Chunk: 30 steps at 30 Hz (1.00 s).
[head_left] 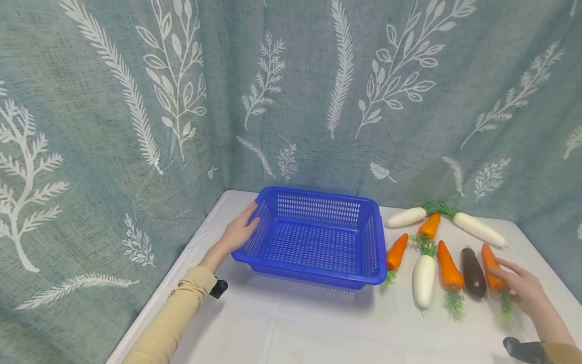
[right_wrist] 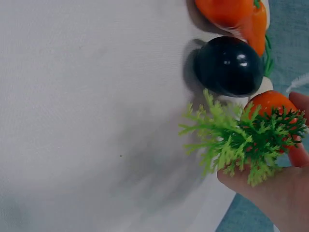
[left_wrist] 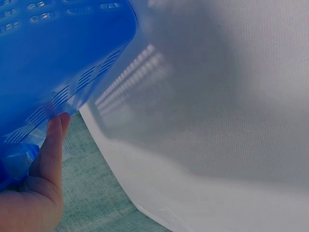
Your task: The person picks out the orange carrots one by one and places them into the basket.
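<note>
A blue plastic basket (head_left: pixel 313 276) with slotted walls occupies the middle of the head view, with nothing inside it. My left hand (head_left: pixel 238 231) grips its left rim; in the left wrist view the fingers lie along the slotted wall (left_wrist: pixel 60 99). At the far right, my right hand (head_left: pixel 527 288) holds a toy carrot (head_left: pixel 492 265) with green leaves, fingers and thumb around its body. In the right wrist view the leaves (right_wrist: pixel 241 135) partly cover that carrot. A dark eggplant (head_left: pixel 474 274) lies just left of it.
Between basket and eggplant lie a white radish (head_left: pixel 424 280) and carrots (head_left: pixel 449 268) (head_left: pixel 397 251). Behind them are another carrot (head_left: pixel 429 226) and two white radishes (head_left: pixel 406 217) (head_left: pixel 477 228). A patterned green curtain (head_left: pixel 309 101) borders the white-covered table (head_left: pixel 282 323).
</note>
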Motion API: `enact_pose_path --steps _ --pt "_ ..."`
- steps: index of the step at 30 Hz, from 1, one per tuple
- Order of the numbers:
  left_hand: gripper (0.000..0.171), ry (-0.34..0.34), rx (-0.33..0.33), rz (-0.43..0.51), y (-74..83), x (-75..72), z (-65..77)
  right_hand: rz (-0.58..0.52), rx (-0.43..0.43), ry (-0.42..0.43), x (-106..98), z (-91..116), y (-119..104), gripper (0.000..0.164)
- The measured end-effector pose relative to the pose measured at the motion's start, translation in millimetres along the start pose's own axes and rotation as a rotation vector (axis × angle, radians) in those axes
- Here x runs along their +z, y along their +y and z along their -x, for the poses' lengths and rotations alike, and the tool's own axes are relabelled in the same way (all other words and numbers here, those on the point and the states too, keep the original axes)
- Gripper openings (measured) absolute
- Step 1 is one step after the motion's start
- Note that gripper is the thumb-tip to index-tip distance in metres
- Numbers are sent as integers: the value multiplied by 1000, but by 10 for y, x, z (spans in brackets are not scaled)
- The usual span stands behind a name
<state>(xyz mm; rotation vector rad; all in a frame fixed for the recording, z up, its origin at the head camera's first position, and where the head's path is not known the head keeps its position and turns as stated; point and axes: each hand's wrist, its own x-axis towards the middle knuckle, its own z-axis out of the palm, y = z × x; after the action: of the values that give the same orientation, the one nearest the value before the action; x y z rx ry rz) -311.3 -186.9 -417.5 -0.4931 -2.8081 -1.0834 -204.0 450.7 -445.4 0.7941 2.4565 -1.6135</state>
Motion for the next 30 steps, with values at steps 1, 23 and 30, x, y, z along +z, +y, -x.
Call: enact_pose_path --steps 1,23,30 --pt "52 1 -1 -1 1 -1 4 -5 -12 -8 -10 22 -18 81" --pt "52 -2 -16 -2 -15 -29 20 -158 -45 -75 -22 128 -330 94" --pt "52 -3 -14 2 -10 -32 28 -216 -66 -123 22 183 -378 91"
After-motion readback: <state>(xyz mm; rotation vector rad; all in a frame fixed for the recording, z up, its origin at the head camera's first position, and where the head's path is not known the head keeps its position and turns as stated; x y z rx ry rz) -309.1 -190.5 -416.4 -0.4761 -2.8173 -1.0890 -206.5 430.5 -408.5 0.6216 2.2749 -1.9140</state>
